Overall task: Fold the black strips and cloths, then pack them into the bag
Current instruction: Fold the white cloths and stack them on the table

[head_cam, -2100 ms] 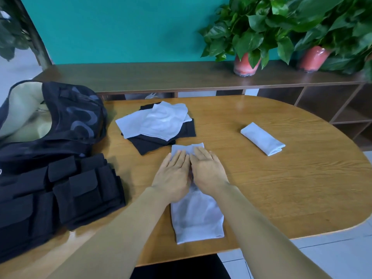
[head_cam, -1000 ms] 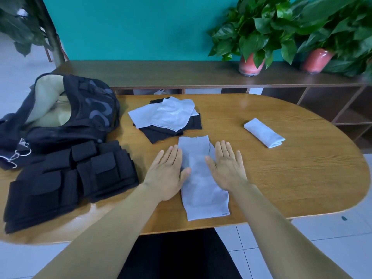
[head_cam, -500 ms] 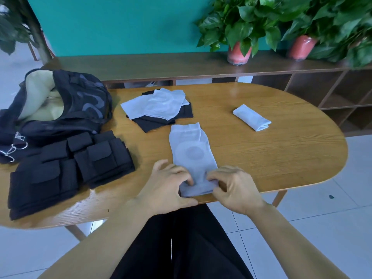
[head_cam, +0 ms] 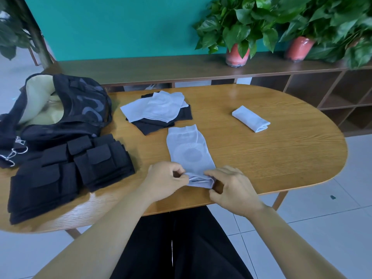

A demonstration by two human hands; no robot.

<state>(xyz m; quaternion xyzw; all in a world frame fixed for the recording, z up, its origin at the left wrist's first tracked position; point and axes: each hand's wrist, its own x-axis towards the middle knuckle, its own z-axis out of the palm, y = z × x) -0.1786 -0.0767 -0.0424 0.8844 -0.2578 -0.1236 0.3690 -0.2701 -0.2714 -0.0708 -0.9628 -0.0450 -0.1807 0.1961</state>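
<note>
Bag [head_cam: 60, 109] cut by left edge; contents perhaps hidden.

Bare forearms [head_cam: 112, 224], black trousers [head_cam: 177, 244]

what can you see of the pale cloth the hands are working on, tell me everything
The pale cloth is a light grey-blue knit piece, long and narrow, lying flat on the wooden table and running away from the person. It has a banded hem at the far end and a rounder, denser patch in the middle. Its near end is lifted and starting to fold, pinched by the left hand and the right hand. It lies just in front of the stack of pale and black cloths; whether they touch is unclear.
</note>
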